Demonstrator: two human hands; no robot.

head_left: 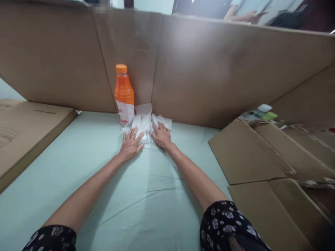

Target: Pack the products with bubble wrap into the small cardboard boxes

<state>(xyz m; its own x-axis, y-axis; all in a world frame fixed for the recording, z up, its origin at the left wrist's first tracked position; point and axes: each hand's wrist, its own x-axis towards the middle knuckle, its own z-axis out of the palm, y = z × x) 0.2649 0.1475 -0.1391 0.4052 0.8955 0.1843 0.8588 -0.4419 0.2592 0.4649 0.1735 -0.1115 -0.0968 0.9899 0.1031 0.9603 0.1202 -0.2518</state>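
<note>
1. In the head view, towards the far middle of the pale green surface (136, 223), shows white plastic packets (146, 122) gathered in a loose cluster, crinkled and partly see-through, at the foot of a tall cardboard wall (222, 69).
2. Has the left hand (131, 144) laid palm down against the near left part of the cluster, touching the plastic, with fingers fanned out and thumb held to the side. Presses or rests flat rather than gripping.
3. Has the right hand (161, 136) laid palm down over the right part of the cluster, fingers apart on the white plastic. Looks unclenched as well (hard to make out the thumb's exact contact).
4. Includes, just left of the packets, an orange bottle (124, 94) standing upright before the wall, with an orange cap and a pale label (print too blurred to read). Stands near the left hand, but apart from it.
5. Takes in, at the left, a flat cardboard box (31, 129); at the right, cardboard flaps (251, 153), with a white cap (264, 108) and a green cap (269, 115) peeking out behind.
6. Reveals, beyond the wall's top edge, another person's hand (246, 16), blurred; nearest the camera, dark flowered sleeves (222, 223).
</note>
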